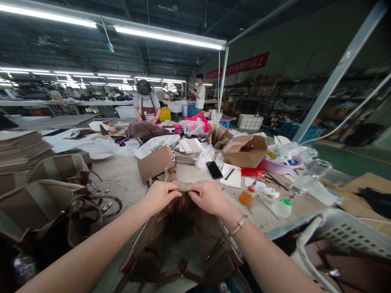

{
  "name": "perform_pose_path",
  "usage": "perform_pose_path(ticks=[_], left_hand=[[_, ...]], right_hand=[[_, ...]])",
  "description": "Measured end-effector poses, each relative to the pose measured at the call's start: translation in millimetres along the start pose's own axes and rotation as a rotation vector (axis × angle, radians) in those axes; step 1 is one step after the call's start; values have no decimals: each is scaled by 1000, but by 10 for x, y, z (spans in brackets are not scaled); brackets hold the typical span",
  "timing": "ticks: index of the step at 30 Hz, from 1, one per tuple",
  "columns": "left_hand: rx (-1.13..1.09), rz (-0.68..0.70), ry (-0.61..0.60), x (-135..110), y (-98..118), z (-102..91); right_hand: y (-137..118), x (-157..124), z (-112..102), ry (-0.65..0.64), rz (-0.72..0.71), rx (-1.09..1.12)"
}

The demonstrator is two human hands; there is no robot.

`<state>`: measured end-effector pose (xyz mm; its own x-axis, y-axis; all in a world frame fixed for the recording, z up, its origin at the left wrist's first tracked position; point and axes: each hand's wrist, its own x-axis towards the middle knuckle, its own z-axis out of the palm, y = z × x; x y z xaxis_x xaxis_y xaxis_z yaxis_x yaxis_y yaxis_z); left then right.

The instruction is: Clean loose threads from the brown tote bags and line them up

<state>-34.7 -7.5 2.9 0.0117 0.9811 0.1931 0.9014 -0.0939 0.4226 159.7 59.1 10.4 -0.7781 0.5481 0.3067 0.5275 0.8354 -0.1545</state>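
Observation:
A brown handbag [180, 236] stands in front of me with its mouth facing up, so its dark lining shows. My left hand [160, 197] pinches the bag's far top edge on the left. Close beside it, my right hand [209, 197] grips the same edge, thumb inside the bag. Just beyond the hands lies a brown bag with a flap [155, 162]. Several more brown bags [39, 203] stand open on the left side of the table.
To the right are a phone [214, 170], a pen on white paper, a jar of orange liquid [247, 196] and a green-capped bottle [281, 208]. A white plastic basket [345, 232] borders the table at right. Stacked panels [23, 150] stand left. A co-worker [147, 103] stands across the table.

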Motion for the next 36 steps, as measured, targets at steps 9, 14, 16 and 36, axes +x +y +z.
perform_pose_path(ticks=[9,14,16,36], left_hand=[[52,42,-37,11,77,7],[26,171,-109,-2,134,-41],[-3,178,-95,-1,148,-40],[50,54,-63,86,203,44]], right_hand=[[0,-2,-4,-11,15,9],[-8,-8,-15,-1,27,-19],[-17,-6,-25,-9,32,-21],[7,-1,-40,-93,-13,33]])
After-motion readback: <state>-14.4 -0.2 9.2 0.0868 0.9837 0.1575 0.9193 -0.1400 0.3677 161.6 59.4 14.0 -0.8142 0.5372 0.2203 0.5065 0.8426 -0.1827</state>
